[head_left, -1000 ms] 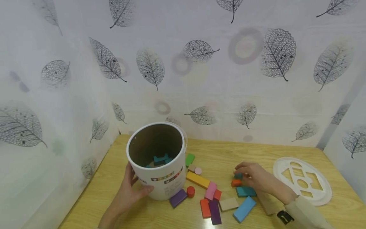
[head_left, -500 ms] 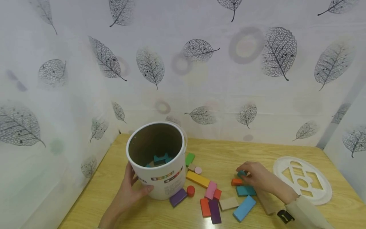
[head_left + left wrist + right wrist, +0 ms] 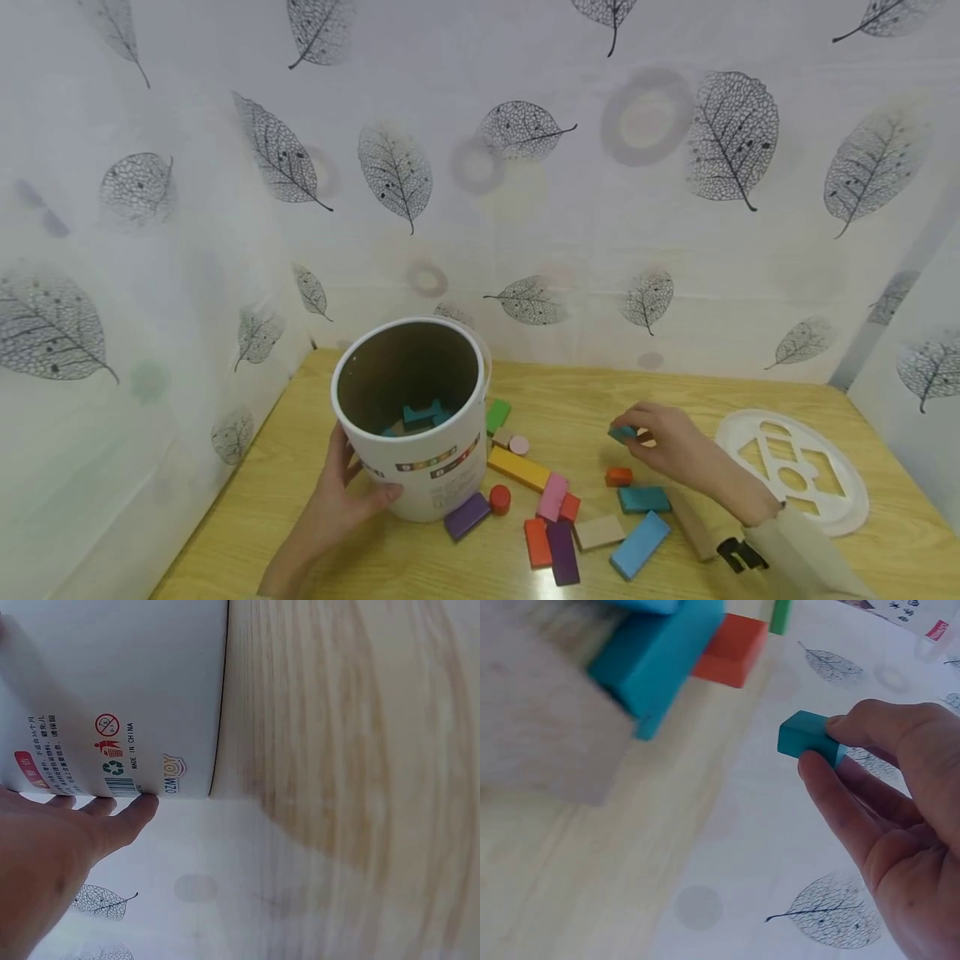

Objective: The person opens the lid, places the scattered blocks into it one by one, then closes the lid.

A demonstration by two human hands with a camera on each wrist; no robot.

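Note:
A white bucket [image 3: 405,462] with printed labels stands on the left of the table, several teal blocks [image 3: 422,414] visible inside. My left hand [image 3: 337,508] grips its side, thumb at the front and fingers against the wall, as the left wrist view shows. On the right, my right hand [image 3: 675,446] pinches a small teal block [image 3: 804,736] between thumb and fingers, held above the table. Below that hand lie a small orange block [image 3: 619,477], a teal block [image 3: 645,499] and a long plain wooden block [image 3: 692,527].
Loose blocks lie between bucket and right hand: a yellow one [image 3: 519,469], a pink one [image 3: 552,497], a red cylinder [image 3: 500,500], a purple one [image 3: 467,517], a blue one [image 3: 640,545] and others. A white lid with cutouts [image 3: 843,467] lies at the right.
My right hand has lifted the small teal block off the table beside the orange block and moved slightly away from me. The left hand and bucket have stayed in place.

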